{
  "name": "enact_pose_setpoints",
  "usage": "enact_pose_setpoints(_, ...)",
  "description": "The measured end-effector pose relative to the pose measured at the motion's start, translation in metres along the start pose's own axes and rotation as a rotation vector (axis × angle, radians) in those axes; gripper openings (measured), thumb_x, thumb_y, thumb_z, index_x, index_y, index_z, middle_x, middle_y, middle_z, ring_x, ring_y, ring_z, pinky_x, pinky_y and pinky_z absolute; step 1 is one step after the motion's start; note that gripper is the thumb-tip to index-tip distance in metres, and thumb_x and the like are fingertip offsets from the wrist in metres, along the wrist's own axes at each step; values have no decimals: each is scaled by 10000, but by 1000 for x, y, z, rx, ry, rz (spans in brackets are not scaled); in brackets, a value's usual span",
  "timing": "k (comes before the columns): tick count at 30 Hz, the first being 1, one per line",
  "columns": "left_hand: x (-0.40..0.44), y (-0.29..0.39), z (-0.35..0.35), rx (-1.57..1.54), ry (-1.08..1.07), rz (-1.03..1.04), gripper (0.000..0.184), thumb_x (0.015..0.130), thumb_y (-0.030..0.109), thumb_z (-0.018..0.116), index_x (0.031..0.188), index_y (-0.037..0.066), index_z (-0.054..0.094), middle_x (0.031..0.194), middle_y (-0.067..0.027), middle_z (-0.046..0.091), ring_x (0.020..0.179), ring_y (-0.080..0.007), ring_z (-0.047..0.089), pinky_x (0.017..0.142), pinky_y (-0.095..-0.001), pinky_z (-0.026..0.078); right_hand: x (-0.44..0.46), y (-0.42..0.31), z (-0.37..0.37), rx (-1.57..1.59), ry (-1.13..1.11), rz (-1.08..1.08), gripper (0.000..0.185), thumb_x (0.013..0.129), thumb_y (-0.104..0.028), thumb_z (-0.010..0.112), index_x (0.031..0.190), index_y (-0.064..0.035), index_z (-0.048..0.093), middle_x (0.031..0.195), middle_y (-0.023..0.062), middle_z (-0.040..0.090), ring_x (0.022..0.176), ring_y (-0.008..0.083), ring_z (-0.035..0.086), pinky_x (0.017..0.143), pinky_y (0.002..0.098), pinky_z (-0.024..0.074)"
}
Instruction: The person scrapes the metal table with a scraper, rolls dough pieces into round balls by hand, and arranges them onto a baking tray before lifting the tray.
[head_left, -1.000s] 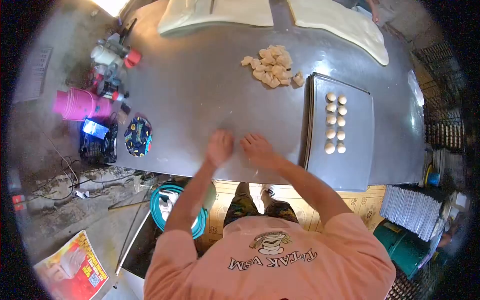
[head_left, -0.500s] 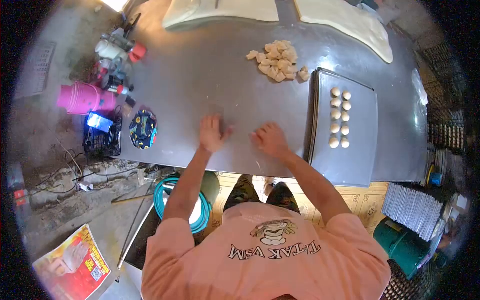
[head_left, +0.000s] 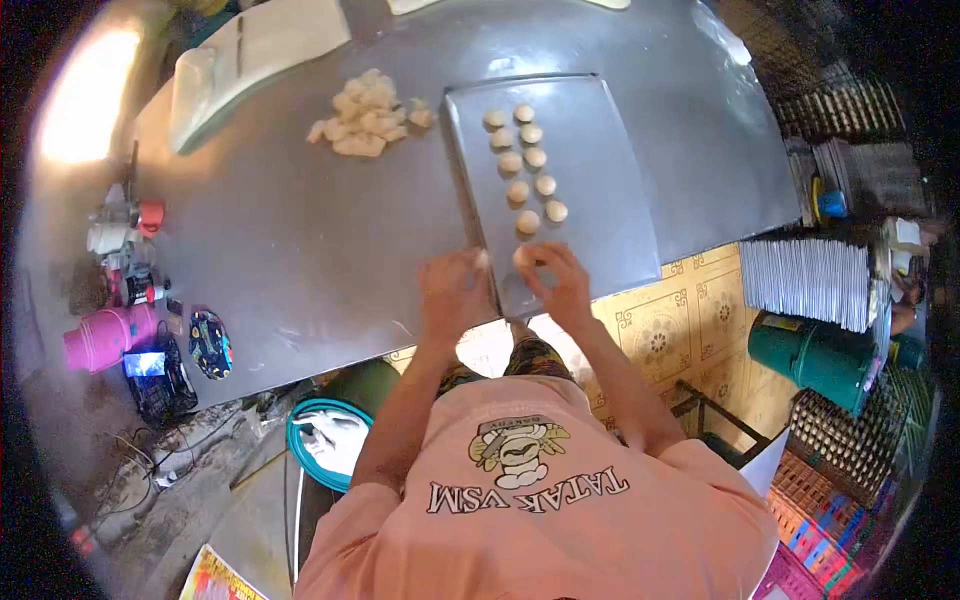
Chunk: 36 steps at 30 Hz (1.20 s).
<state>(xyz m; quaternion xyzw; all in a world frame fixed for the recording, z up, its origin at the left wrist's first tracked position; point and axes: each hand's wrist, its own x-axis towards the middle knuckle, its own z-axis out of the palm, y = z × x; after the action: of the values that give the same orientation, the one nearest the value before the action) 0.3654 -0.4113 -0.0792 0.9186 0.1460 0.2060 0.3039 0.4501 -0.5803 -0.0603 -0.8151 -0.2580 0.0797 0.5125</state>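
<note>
Over the near end of a flat metal tray (head_left: 600,150), my right hand (head_left: 562,290) pinches a pale dough ball (head_left: 521,257) between thumb and fingers. My left hand (head_left: 450,290) is at the tray's left edge, fingers curled, with what looks like another dough ball, blurred, at its fingertips. Beyond my hands, several round dough balls (head_left: 510,161) sit on the tray in two rows running away from me. A heap of cut dough pieces (head_left: 366,112) lies on the metal table (head_left: 300,230), left of the tray.
A large dough slab (head_left: 270,45) lies at the far left. Along the left side are bottles (head_left: 112,237), pink containers (head_left: 108,338), a lit phone (head_left: 145,364) and a patterned cloth item (head_left: 210,343). Below the table edge stands a teal-rimmed bucket (head_left: 330,440); stacked trays (head_left: 808,283) stand right.
My hands have gone from the bare tabletop to the tray's near end, the right one now over it. The view has swung right, so the tray appears further left.
</note>
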Motion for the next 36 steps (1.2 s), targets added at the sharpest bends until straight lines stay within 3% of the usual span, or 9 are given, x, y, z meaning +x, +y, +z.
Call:
enact_pose_setpoints(4, 34, 76, 20, 81, 159, 130, 234, 723, 180, 719, 948, 141, 666, 793, -22, 611, 874, -208, 574, 784, -403, 393, 14, 21, -48, -103, 61, -54, 235, 789, -124, 697, 1011, -71, 640, 1077, 116, 598, 903, 297, 619, 788, 369, 519)
enact_pose_setpoints(8, 17, 64, 51, 193, 24, 114, 258, 701, 206, 729, 947, 155, 671, 822, -13, 608, 876, -212, 544, 797, -408, 366, 16, 64, -41, -142, -64, 13, 245, 796, -176, 697, 1008, -69, 638, 1088, 121, 596, 926, 294, 619, 775, 368, 518)
enact_pose_setpoints(13, 41, 81, 40, 204, 92, -45, 262, 705, 235, 734, 944, 151, 669, 880, -7, 609, 924, -226, 537, 820, -410, 358, 57, 51, -52, -105, 22, 2, 266, 780, -93, 706, 1021, -20, 622, 978, 119, 617, 782, 183, 628, 643, 290, 507)
enact_pose_setpoints(16, 48, 76, 40, 239, 132, -55, 267, 707, 258, 736, 937, 143, 666, 896, -10, 616, 936, -233, 540, 824, -409, 357, 71, 69, -35, 98, -129, 151, 267, 771, -128, 724, 990, -17, 619, 967, 115, 611, 759, 190, 615, 644, 303, 504)
enact_pose_setpoints(21, 30, 75, 40, 243, 142, -30, 258, 708, 275, 737, 918, 146, 662, 892, -19, 625, 937, -233, 545, 818, -409, 363, 60, 61, -50, -33, -69, 1, 258, 774, -162, 736, 954, -16, 622, 851, 111, 618, 687, 219, 608, 641, 315, 500)
enact_pose_setpoints(26, 20, 53, 45, 219, 84, -123, 240, 725, 271, 727, 914, 138, 659, 882, -45, 619, 908, -259, 553, 811, -428, 375, 40, 57, -56, -174, 14, -274, 200, 796, -157, 719, 930, -34, 637, 782, 108, 617, 702, 220, 611, 633, 315, 490)
enact_pose_setpoints(28, 47, 35, 37, 201, 217, -212, 209, 759, 249, 705, 899, 97, 672, 895, -98, 629, 879, -304, 568, 774, -435, 411, 35, 46, -65, -7, -84, 162, 148, 811, -115, 692, 929, -40, 644, 824, 110, 613, 739, 229, 605, 644, 323, 485)
enact_pose_setpoints(33, 168, -36, 26, -38, 337, -518, 296, 842, 306, 619, 964, 38, 652, 937, -155, 621, 946, -331, 563, 816, -451, 434, 42, 40, -71, -156, 70, -125, 99, 823, -41, 656, 920, -27, 642, 806, 110, 608, 711, 212, 601, 637, 308, 482)
enact_pose_setpoints(36, 218, -90, 47, 73, 96, -573, 336, 836, 300, 623, 986, 0, 638, 937, -174, 623, 922, -335, 573, 777, -430, 453, 36, 21, -70, -160, 119, -137, 117, 814, -11, 650, 930, -22, 639, 784, 104, 602, 694, 197, 598, 637, 295, 479)
